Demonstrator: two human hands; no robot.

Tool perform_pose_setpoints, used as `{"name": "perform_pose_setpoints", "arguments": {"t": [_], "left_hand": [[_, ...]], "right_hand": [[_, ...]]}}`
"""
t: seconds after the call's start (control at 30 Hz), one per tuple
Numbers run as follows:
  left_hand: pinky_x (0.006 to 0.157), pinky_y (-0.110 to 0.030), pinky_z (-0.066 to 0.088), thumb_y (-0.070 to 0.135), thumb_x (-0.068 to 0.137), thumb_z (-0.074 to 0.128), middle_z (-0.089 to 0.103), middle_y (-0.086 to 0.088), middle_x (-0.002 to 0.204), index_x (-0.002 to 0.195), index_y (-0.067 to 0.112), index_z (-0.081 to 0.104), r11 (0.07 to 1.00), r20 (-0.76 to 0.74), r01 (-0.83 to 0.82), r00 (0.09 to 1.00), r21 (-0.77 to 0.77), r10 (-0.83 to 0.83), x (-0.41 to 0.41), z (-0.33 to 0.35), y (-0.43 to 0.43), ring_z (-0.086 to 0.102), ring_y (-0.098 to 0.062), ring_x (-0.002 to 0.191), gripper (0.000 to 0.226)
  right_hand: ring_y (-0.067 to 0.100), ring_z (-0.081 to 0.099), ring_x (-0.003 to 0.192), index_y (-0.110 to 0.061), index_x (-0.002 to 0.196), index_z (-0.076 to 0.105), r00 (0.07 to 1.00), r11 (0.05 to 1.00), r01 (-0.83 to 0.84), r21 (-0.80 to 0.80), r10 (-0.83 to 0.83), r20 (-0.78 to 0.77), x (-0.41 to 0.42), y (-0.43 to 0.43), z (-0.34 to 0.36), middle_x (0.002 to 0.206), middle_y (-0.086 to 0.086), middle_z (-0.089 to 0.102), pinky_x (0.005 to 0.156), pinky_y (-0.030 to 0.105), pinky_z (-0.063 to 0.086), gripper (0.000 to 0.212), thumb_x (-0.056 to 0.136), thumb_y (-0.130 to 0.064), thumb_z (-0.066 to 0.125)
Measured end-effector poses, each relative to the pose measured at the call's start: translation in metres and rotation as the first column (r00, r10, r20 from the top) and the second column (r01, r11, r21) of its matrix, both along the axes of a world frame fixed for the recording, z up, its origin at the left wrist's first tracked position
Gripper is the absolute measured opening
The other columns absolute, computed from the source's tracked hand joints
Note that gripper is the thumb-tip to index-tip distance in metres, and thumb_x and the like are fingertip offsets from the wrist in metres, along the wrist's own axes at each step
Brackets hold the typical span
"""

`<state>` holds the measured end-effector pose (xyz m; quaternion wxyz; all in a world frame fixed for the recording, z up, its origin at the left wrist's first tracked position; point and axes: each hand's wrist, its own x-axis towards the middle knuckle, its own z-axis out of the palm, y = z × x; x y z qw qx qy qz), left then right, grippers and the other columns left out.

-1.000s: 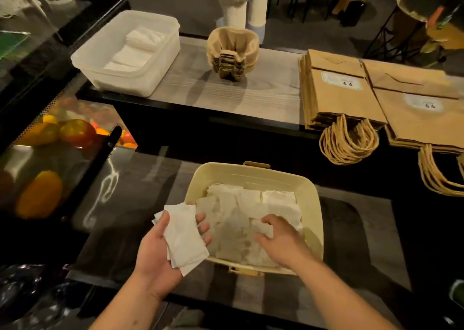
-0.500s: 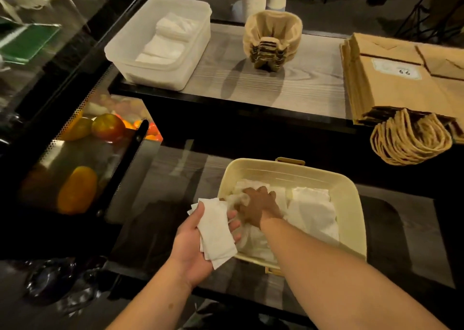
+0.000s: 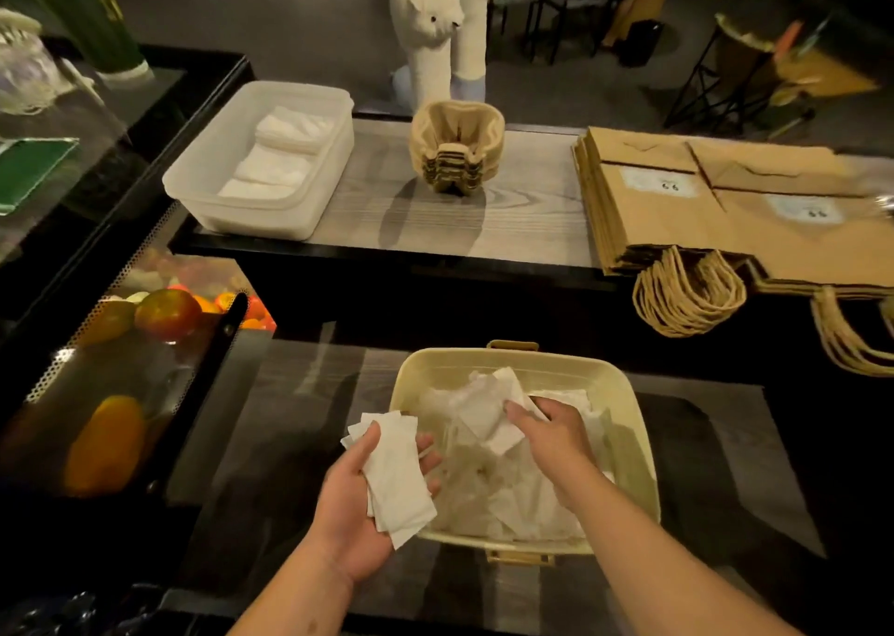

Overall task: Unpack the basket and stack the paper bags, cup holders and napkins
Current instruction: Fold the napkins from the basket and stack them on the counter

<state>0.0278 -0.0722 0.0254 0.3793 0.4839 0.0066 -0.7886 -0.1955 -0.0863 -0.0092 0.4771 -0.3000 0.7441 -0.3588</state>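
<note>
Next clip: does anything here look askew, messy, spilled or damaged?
Only the napkins in the basket: they lie jumbled at odd angles, unlike the neat folded stacks in the white tub. The handles of the paper bags hang over the counter edge. Nothing looks spilled or damaged.

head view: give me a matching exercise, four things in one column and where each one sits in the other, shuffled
Things
1. cup holders
2. paper bags
3. translucent white tub
4. cream basket

Places
A. right end of the far counter, handles hanging over the edge
B. on the near counter, loose napkins inside
C. left end of the far counter, folded napkins inside
D. middle of the far counter, nested in one stack

Pairs: 1-D, 2-A, 3-C, 4-B
</note>
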Motion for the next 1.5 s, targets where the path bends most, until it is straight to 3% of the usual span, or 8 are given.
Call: {"name": "perform_pose_setpoints", "arguments": {"t": [0.1, 0.23, 0.4, 0.6, 0.93, 1.2, 1.33, 1.5], "left_hand": [[0.085, -0.048, 0.06, 0.039, 0.093, 0.054, 0.076, -0.02, 0.107, 0.102, -0.004, 0.078, 0.996, -0.01, 0.026, 1.0, -0.081, -0.026, -0.009, 0.014, -0.006, 0.076, -0.033, 0.089, 0.051], [0.105, -0.048, 0.044, 0.036, 0.087, 0.06, 0.069, -0.023, 0.109, 0.123, -0.009, 0.068, 0.991, -0.066, 0.028, 0.997, -0.131, -0.037, -0.026, 0.027, -0.009, 0.066, -0.032, 0.098, 0.058], [0.077, -0.043, 0.057, 0.023, 0.079, 0.066, 0.068, -0.022, 0.096, 0.115, -0.003, 0.071, 0.938, -0.079, 0.111, 0.986, -0.327, -0.144, -0.056, 0.046, -0.001, 0.067, -0.032, 0.081, 0.044], [0.096, -0.063, 0.051, 0.015, 0.077, 0.074, 0.064, -0.033, 0.126, 0.111, 0.005, 0.073, 0.884, 0.109, 0.077, 0.994, -0.462, -0.03, -0.087, 0.057, 0.002, 0.063, -0.053, 0.115, 0.036], [0.085, -0.048, 0.049, 0.042, 0.095, 0.044, 0.074, -0.021, 0.103, 0.101, 0.006, 0.081, 0.923, -0.128, -0.061, 0.992, -0.38, 0.013, -0.117, 0.059, 0.009, 0.071, -0.035, 0.091, 0.052], [0.126, -0.058, 0.016, 0.063, 0.09, 0.06, 0.043, -0.028, 0.155, 0.147, 0.003, 0.051, 0.944, -0.403, -0.088, 0.914, -0.319, -0.051, -0.116, 0.06, 0.009, 0.039, -0.046, 0.145, 0.083], [0.124, -0.057, 0.023, 0.058, 0.078, 0.08, 0.049, -0.027, 0.151, 0.141, 0.006, 0.059, 0.885, -0.256, -0.009, 0.959, -0.465, -0.124, -0.117, 0.059, 0.013, 0.046, -0.043, 0.141, 0.084], [0.103, -0.055, 0.041, 0.038, 0.089, 0.058, 0.065, -0.028, 0.131, 0.112, 0.007, 0.079, 0.916, -0.055, 0.082, 0.992, -0.392, -0.112, -0.123, 0.055, 0.01, 0.063, -0.042, 0.113, 0.044]], "right_hand": [[0.017, 0.066, 0.087, -0.029, 0.09, 0.07, 0.992, 0.993, 0.073, -0.089, -0.063, 0.111, -0.017, 0.02, 0.023, 0.089, -0.005, 0.07, 0.082, 0.038, 0.055, 0.005, 0.093, -0.032, 0.072], [0.029, 0.071, 0.103, -0.036, 0.107, 0.073, 0.953, 0.98, 0.144, -0.139, -0.1, 0.287, -0.03, 0.032, 0.05, 0.105, 0.0, 0.076, 0.09, 0.059, 0.058, 0.017, 0.09, -0.037, 0.074], [0.031, 0.067, 0.11, -0.03, 0.096, 0.078, 0.888, 0.964, 0.203, -0.17, -0.108, 0.447, -0.031, 0.034, 0.077, 0.106, 0.005, 0.077, 0.096, 0.062, 0.053, 0.015, 0.082, -0.032, 0.073], [0.03, 0.072, 0.102, -0.022, 0.102, 0.078, 0.838, 0.97, 0.173, -0.168, -0.055, 0.543, -0.024, 0.042, 0.098, 0.104, 0.009, 0.077, 0.084, 0.052, 0.06, 0.014, 0.095, -0.025, 0.066], [0.012, 0.072, 0.081, -0.023, 0.09, 0.074, 0.975, 0.94, -0.117, -0.32, 0.169, 0.142, -0.015, 0.043, 0.107, 0.084, -0.004, 0.076, 0.067, 0.028, 0.057, 0.014, 0.095, -0.035, 0.068], [0.038, 0.067, 0.088, -0.007, 0.083, 0.072, 0.986, 0.958, -0.076, -0.275, 0.114, 0.122, -0.038, 0.037, 0.105, 0.087, 0.017, 0.071, 0.064, 0.038, 0.05, 0.032, 0.097, -0.034, 0.064], [0.029, 0.068, 0.076, -0.01, 0.08, 0.075, 0.975, 0.971, 0.028, -0.238, 0.026, 0.219, -0.033, 0.039, 0.102, 0.079, 0.011, 0.073, 0.059, 0.031, 0.051, 0.028, 0.095, -0.033, 0.067], [0.013, 0.065, 0.064, -0.01, 0.082, 0.074, 0.965, 0.964, -0.027, -0.265, 0.094, 0.246, -0.026, 0.043, 0.107, 0.073, 0.006, 0.071, 0.054, 0.023, 0.049, 0.027, 0.098, -0.029, 0.064]]}}
